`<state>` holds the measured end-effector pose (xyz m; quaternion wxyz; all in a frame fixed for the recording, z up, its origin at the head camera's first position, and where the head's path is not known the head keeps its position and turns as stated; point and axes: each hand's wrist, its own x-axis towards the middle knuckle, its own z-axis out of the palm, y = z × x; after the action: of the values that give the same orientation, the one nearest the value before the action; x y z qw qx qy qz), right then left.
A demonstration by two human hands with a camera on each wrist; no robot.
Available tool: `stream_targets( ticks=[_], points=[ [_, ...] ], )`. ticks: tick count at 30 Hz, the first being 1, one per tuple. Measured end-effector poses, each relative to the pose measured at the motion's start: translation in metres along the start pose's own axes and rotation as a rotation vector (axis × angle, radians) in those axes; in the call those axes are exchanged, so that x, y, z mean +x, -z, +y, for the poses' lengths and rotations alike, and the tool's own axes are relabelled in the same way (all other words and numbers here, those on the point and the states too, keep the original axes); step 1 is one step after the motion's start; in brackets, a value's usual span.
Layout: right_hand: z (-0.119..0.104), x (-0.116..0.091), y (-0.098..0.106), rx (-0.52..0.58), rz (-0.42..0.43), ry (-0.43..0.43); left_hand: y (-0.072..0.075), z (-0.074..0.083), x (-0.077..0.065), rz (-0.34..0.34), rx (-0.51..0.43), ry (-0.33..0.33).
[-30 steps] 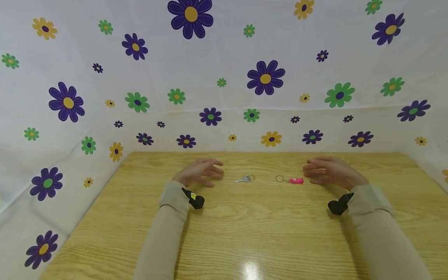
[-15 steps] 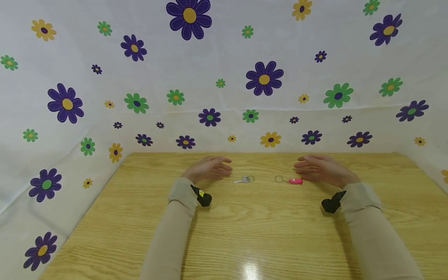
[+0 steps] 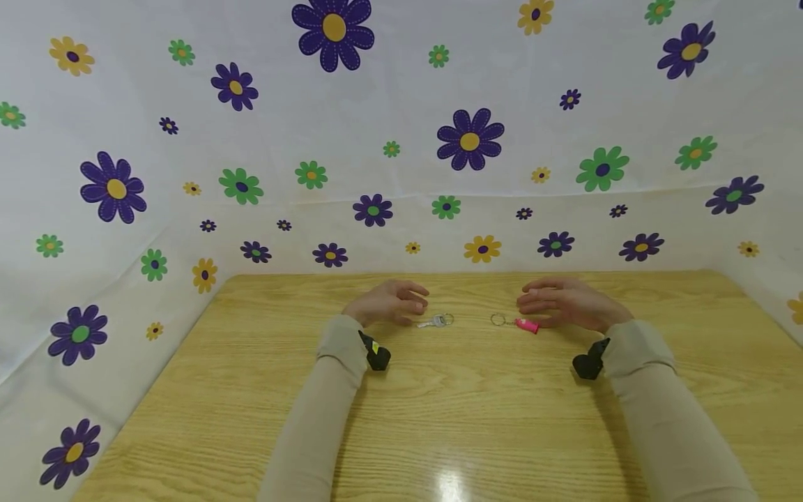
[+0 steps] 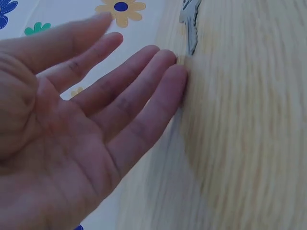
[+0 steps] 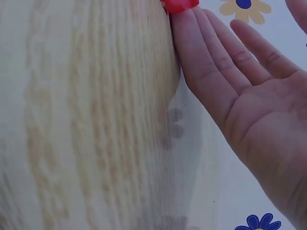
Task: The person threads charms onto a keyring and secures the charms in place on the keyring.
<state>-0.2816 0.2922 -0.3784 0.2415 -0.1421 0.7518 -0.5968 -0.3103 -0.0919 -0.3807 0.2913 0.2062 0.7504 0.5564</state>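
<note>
Soft, even light fills the head view, with a white glare on the near part of the table (image 3: 489,411) and faint shadows along the inner sides of the sleeves (image 3: 671,418). Both wrist views look dimmer, bluish and slightly blurred, grey shadow lying beside the left hand (image 4: 79,124) and right hand (image 5: 252,103).

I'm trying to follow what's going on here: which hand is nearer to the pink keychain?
The right hand: it is beside the pink keychain, seemingly touching it. The left hand is farther off, over by the silver key.
</note>
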Motion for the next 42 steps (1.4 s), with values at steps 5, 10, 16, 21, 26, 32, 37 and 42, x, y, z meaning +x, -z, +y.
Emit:
stream_targets(
  ticks=[5, 10, 16, 21, 26, 32, 37, 42],
  points=[
    [-0.001, 0.004, -0.002, -0.060, 0.001, -0.036, -0.005, 0.003, 0.004, 0.022, 0.016, 0.041],
    [-0.002, 0.007, -0.006, -0.108, 0.002, -0.093, -0.007, 0.003, 0.008, 0.023, 0.027, 0.087],
    [-0.008, 0.009, -0.013, -0.213, 0.010, -0.140, -0.012, 0.009, 0.011, 0.052, 0.044, 0.133],
    [-0.014, 0.010, -0.021, -0.323, 0.029, -0.154, -0.019, 0.012, 0.012, 0.121, 0.094, 0.137],
    [-0.016, 0.013, -0.027, -0.365, 0.061, -0.165, -0.024, 0.011, 0.017, 0.184, 0.111, 0.149],
    [-0.018, 0.015, -0.029, -0.391, 0.070, -0.146, -0.029, 0.012, 0.018, 0.250, 0.119, 0.175],
    [-0.015, 0.011, -0.030, -0.367, 0.078, -0.149, -0.034, 0.011, 0.017, 0.263, 0.175, 0.158],
    [-0.012, 0.010, -0.031, -0.353, 0.076, -0.124, -0.036, 0.006, 0.020, 0.291, 0.207, 0.159]
  ],
)
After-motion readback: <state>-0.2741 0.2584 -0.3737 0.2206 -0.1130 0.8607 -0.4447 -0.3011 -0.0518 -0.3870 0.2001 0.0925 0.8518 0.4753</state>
